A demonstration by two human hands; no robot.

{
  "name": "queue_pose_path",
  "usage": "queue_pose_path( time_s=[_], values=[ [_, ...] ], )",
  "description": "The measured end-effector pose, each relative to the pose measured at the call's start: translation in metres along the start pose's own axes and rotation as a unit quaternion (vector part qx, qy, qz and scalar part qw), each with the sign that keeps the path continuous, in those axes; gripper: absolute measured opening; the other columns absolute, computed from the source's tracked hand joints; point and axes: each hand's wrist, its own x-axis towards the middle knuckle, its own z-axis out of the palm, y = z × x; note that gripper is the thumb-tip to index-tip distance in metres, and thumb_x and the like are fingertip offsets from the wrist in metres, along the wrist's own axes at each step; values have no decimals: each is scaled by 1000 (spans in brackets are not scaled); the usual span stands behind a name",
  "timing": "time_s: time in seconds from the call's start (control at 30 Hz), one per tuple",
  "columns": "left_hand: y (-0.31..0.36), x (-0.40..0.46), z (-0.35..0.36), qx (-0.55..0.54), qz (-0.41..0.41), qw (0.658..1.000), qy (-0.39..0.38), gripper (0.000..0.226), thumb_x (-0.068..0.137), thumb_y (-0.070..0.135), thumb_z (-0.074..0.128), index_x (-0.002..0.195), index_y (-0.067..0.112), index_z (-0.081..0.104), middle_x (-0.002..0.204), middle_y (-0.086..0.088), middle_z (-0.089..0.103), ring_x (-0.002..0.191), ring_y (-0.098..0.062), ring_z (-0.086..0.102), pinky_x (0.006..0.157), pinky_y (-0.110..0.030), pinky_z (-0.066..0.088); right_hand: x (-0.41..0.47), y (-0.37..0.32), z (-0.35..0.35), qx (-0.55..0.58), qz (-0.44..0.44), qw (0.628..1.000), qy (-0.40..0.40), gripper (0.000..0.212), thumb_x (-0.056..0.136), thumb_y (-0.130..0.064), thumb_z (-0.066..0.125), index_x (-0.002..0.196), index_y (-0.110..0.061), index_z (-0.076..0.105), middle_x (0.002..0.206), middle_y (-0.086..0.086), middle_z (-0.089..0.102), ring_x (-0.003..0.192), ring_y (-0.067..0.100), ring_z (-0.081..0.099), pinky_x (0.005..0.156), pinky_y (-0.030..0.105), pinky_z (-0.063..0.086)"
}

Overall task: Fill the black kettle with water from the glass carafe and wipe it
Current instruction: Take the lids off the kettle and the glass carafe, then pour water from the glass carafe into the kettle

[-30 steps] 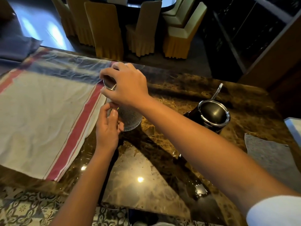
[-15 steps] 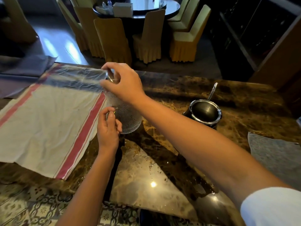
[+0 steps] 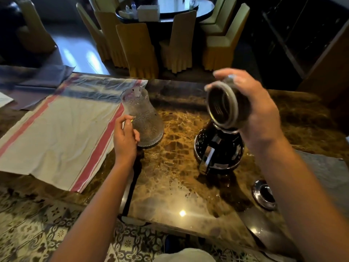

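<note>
**On marble tabletop: carafe steadied at left, lid held up at right**

At far left of tabletop [image 3: 175,167], lying flat: cream cloth [image 3: 62,133] w/ red stripes, far end bluish, near corner close to tabletop edge. Beyond it, at back left, folded grey-purple fabric [image 3: 43,76].

Just right of cloth, upright on marble: glass carafe [image 3: 143,118], textured, narrow neck, wide base, mouth uncovered; left edge of base right at cloth's red stripe. Left hand [image 3: 125,138] against carafe's near-left side, low on body, fingers curled and pinching something thin there – prob. the handle, can't tell for sure. So left grip clamped at carafe.

Centre-right, well apart from carafe: black kettle [image 3: 219,150], glossy, flared base w/ chrome band, standing on marble, top part hidden behind raised object.

Above kettle, off the tabletop: right hand [image 3: 258,114] wrapped round a dark round lid [image 3: 224,104] w/ metal rim, hollow side tilted toward camera, blurred. Right grip clamped on lid, fingers over top, thumb side under.

Near right, by right forearm: small round chrome-rimmed piece [image 3: 264,193] lying on marble. Far right: grey mat [image 3: 328,171], partly under forearm.

Background: skirted yellow chairs [image 3: 139,48] round a dark table [image 3: 170,6].
</note>
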Motion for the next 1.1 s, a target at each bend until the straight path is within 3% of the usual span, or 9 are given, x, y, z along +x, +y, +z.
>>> queue_pose_path(
  time_s=[0.17,0.3,0.43,0.5,0.63,0.83,0.97,1.1],
  values=[
    [6,-1,1,5,-16,1000,10,20,103,52,40,96,54,59,64,7,52,48,-7,48,45,-23,36,-68,28,-39,7,48,999,15,43,95,-48,51,127,-27,68,122,9,74,106,27,73,72,26,59],
    [9,-3,1,16,-31,999,0,20,104,55,39,104,44,56,75,-3,52,50,-5,50,46,-21,38,-121,52,-48,-18,125,991,46,44,88,-53,57,126,-33,67,124,3,75,104,28,76,70,29,61],
    [8,-2,1,22,-27,999,-8,20,102,59,40,106,44,53,75,0,52,51,-6,50,46,-22,39,-165,76,-45,-106,161,978,82,41,80,-55,63,118,-41,68,116,-13,75,96,13,74,72,26,59],
    [5,-2,-1,21,-19,999,-22,18,101,60,39,103,47,51,69,0,51,50,-7,48,47,-24,38,-180,88,-38,-168,171,967,86,41,79,-56,64,118,-43,67,114,-17,73,102,5,71,81,21,55],
    [2,-1,-10,26,-2,998,-65,15,103,59,39,97,53,51,61,7,50,49,-9,48,45,-25,37,-200,112,-16,-368,176,908,98,50,80,-60,65,125,-39,62,118,-30,61,109,-5,58,84,13,43],
    [0,5,-28,-7,20,991,-134,16,102,65,39,98,57,52,58,10,50,48,-5,48,44,-18,37,-199,135,6,-526,136,824,160,46,86,-40,82,125,-21,67,129,-4,66,120,21,58,97,34,45],
    [-7,11,-34,-22,28,984,-173,15,105,59,38,101,55,52,59,13,50,48,-6,46,45,-21,35,-190,141,15,-540,157,807,182,49,82,-38,85,125,-23,68,131,-4,66,122,22,58,96,41,51],
    [-11,14,-38,-35,37,979,-199,17,108,50,37,102,55,52,64,14,52,49,-6,47,46,-20,36,-185,151,18,-573,185,774,195,52,81,-41,87,125,-21,67,133,-1,66,125,27,58,101,43,46]
  ],
)
